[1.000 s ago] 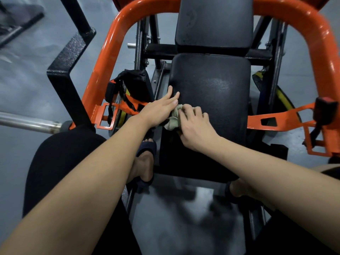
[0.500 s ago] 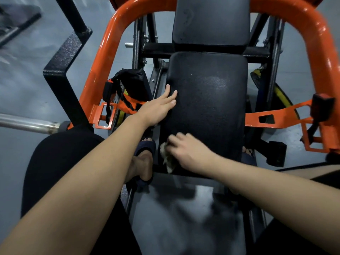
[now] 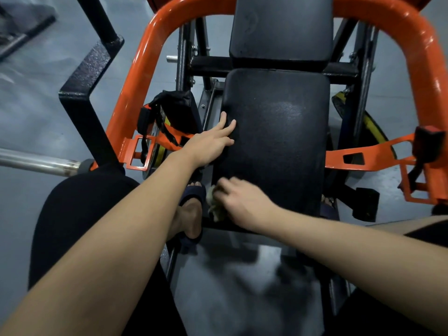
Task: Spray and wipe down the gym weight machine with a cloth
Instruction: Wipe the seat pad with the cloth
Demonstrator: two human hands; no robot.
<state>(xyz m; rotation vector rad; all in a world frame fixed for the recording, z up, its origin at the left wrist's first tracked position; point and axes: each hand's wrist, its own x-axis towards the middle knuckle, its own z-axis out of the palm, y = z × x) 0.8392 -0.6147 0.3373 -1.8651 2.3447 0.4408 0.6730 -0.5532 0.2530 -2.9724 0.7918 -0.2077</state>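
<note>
My one camera rides on my head, wide-angled, facing forward and down. It looks from close above onto the seat pad, with the orange frame around it.

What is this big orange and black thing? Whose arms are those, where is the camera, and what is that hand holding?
This is an exercise machine in a gym. There is only one picture of this moment. The camera sits on the person's head and looks down, so both arms belong to that person. The orange frame is bent metal tube. The black pad in the middle is a cushion, and an upper pad sits beyond it. The left hand rests on the black pad's left edge with its fingers straight. The right hand grips a small pale cloth, crumpled, at the pad's near left corner, for wiping it clean. That hand looks blurry. Beside the cloth is the person's foot in a dark sandal. A silver bar sticks out on the left.
</note>
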